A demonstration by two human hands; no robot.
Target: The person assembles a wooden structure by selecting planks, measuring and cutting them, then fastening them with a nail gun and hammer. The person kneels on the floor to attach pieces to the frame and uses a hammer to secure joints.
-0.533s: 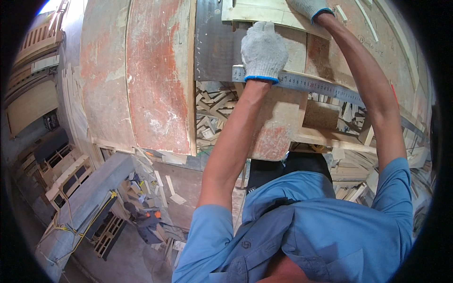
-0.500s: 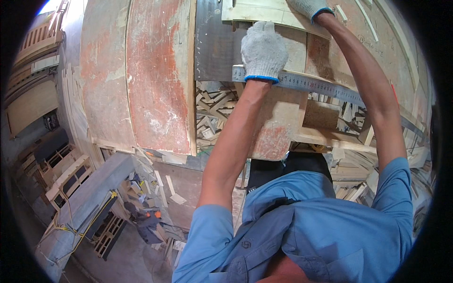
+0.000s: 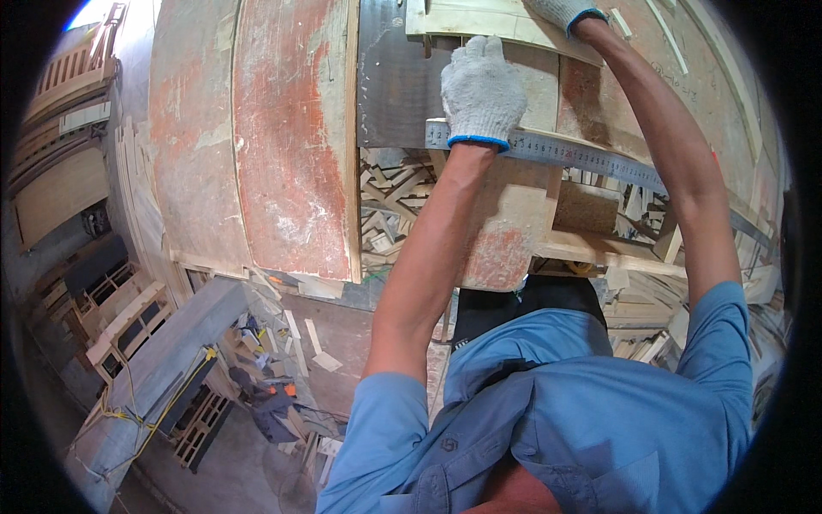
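My left hand [image 3: 485, 92], in a white knitted glove with a blue cuff, is at the near edge of a pale wooden piece [image 3: 514, 24]. Its fingers are bent and drawn together; what lies within them is hidden. Under its wrist side a long steel ruler [image 3: 591, 160] runs off to the right, across a wooden strip. My right hand [image 3: 561, 12], gloved alike, lies at the right part of the pale piece. The picture's top edge cuts off its fingers.
A worn board with reddish patches [image 3: 291, 146] lies left of my arm. Wood offcuts [image 3: 385, 201] fill the gap beside it, and more lie to the lower right. Loose strips [image 3: 666, 34] rest at the far right. A grey beam with yellow cord [image 3: 163, 368] stands lower left.
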